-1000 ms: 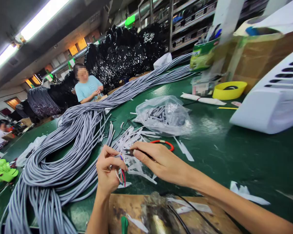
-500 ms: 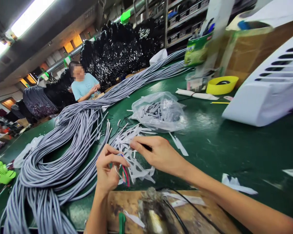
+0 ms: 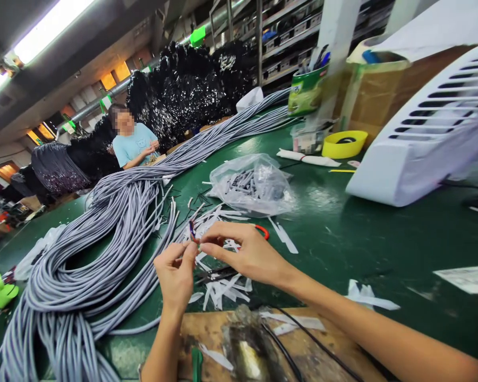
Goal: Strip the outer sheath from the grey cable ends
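My left hand (image 3: 177,273) is closed in a pinch, thumb against forefinger, around a small bundle of coloured wires (image 3: 192,232) whose ends point upward. From the right, my right hand (image 3: 242,249) meets it, thumb and forefinger pinched on the same wires; the fingertips nearly touch. Below the right hand shows a dark blade-like tool (image 3: 219,274), and a red loop handle (image 3: 263,231) sticks out behind the knuckles. Whether these belong together or rest in my palm is hidden. White strips (image 3: 223,292) lie scattered beneath both hands.
Long grey cables (image 3: 75,265) sweep across the left of the green table. A clear bag (image 3: 250,185) of grey pieces sits ahead. Below my hands is a wooden board (image 3: 207,329) with black cords. A white slotted casing (image 3: 406,164) stands right; a co-worker (image 3: 133,140) sits across.
The coloured wires, hanging below my left fingers before, now point up. My left hand has turned into a pinch, and my right hand has come in to the wires. The view shifted slightly right.
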### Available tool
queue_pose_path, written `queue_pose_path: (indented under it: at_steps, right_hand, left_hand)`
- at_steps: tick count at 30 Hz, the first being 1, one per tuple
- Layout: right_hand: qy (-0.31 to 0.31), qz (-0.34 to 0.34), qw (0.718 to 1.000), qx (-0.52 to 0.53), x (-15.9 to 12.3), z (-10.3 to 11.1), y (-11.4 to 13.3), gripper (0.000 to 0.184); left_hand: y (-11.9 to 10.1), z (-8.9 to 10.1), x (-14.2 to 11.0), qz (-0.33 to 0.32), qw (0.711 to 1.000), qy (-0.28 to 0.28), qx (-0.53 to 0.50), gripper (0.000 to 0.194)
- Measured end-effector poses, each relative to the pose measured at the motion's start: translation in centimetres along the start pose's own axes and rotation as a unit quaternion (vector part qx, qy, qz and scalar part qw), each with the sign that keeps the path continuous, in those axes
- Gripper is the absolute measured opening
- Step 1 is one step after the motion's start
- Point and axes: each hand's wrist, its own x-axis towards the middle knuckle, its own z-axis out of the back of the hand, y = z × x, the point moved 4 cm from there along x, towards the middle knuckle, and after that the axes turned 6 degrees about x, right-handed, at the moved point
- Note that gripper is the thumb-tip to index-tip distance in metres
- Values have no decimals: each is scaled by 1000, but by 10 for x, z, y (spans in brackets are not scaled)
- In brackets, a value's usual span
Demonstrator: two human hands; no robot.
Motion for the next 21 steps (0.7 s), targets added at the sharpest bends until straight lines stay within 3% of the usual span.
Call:
queue_pose_path:
  at_steps: [4,7,14,21]
  right_hand:
    - [-72,55,995,-35,-3,5,8,22]
    - [-78,58,993,-62,-4,4,8,25]
    - [-56,-26,998,-24,-6,-1,1,23]
    - [-31,-66,997,34,-4,-7,-3,26]
  left_hand:
    - [0,-6,-4,-22,998,29,47,21]
    - [0,-9,-6,-15,998,33,61,23]
    - [7,-7,-4,92,992,-55,-60,29]
    - [8,-10,-3,84,989,-31,-121,25]
